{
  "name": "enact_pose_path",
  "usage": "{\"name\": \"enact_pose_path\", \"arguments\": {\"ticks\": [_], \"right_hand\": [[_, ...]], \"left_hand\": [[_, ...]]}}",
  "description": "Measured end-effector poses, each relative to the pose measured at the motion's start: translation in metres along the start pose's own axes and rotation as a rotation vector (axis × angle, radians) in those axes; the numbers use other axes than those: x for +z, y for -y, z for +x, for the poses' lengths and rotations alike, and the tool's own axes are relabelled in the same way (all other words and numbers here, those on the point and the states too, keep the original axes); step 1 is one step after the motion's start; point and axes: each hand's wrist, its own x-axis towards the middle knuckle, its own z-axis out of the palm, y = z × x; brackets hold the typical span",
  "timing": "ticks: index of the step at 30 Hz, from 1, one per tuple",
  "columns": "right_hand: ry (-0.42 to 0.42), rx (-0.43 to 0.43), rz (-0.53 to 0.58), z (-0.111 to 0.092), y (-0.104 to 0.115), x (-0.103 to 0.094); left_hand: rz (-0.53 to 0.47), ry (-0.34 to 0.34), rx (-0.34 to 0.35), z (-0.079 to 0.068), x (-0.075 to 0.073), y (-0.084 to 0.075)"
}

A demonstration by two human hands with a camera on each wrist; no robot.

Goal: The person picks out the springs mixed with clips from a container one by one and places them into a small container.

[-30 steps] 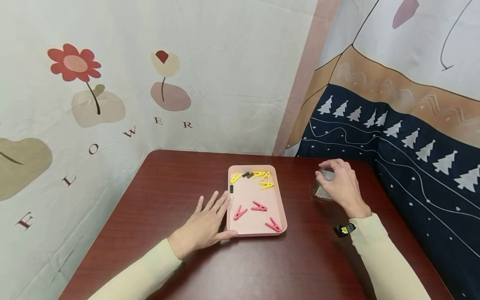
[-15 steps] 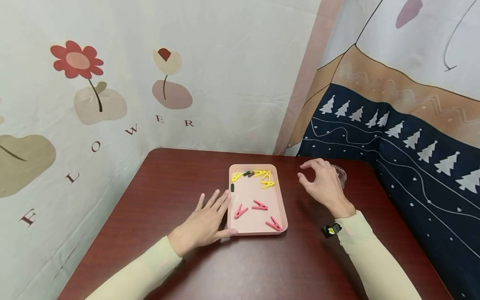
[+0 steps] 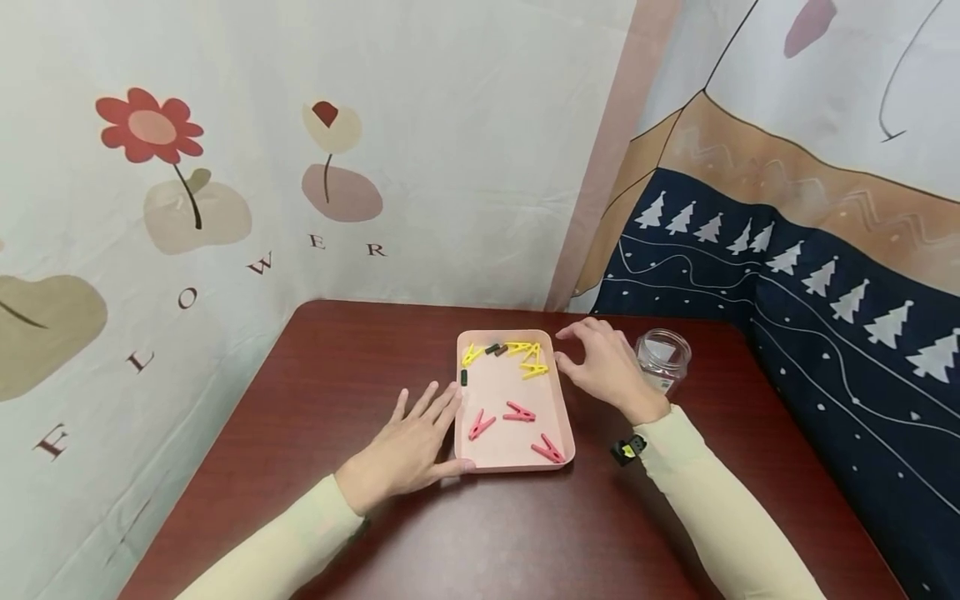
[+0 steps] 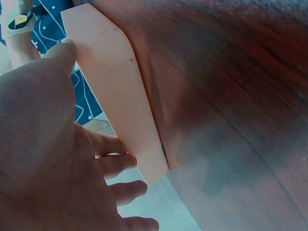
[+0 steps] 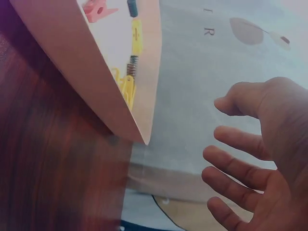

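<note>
A pink tray [image 3: 510, 450] lies on the table with several yellow clothespins [image 3: 534, 367] grouped at its far right. Pink clothespins [image 3: 519, 412] are spread over its near half. Small dark cylinders [image 3: 492, 349] lie near its far edge and left side. My left hand [image 3: 408, 450] rests at the tray's left side, fingers spread, thumb and fingertips at the rim; the left wrist view shows them along the tray wall [image 4: 110, 82]. My right hand [image 3: 607, 367] hovers beside the tray's far right corner, fingers relaxed and apart, holding nothing. In the right wrist view its fingers [image 5: 236, 166] are spread.
A clear open jar [image 3: 663, 358] stands on the table just right of my right hand, partly hidden by it. The dark red table [image 3: 337, 367] backs onto a printed curtain [image 3: 465, 167], with a navy tree-patterned cloth [image 3: 825, 375] at the right.
My right hand has let go of the jar and moved left to the tray's far right corner, leaving the jar standing on the table. My left hand has stayed at the tray.
</note>
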Motion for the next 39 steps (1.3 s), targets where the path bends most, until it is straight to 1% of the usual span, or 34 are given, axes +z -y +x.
{"name": "enact_pose_path", "arguments": {"ticks": [5, 12, 18, 31, 39], "right_hand": [[0.042, -0.027, -0.031, 0.009, 0.007, 0.009], [0.111, -0.033, -0.021, 0.024, 0.018, 0.018], [0.153, -0.060, -0.050, 0.035, 0.025, 0.027], [0.268, -0.027, -0.006, 0.056, 0.041, 0.051], [0.310, -0.024, 0.036, 0.066, 0.045, 0.065]], "left_hand": [[0.007, 0.000, -0.002, -0.001, 0.001, 0.000], [0.003, 0.000, -0.008, 0.000, 0.000, -0.001], [-0.001, -0.008, -0.001, 0.001, 0.001, 0.000], [0.005, -0.010, 0.001, 0.002, 0.003, 0.003], [0.017, -0.008, 0.000, 0.004, 0.004, 0.003]]}}
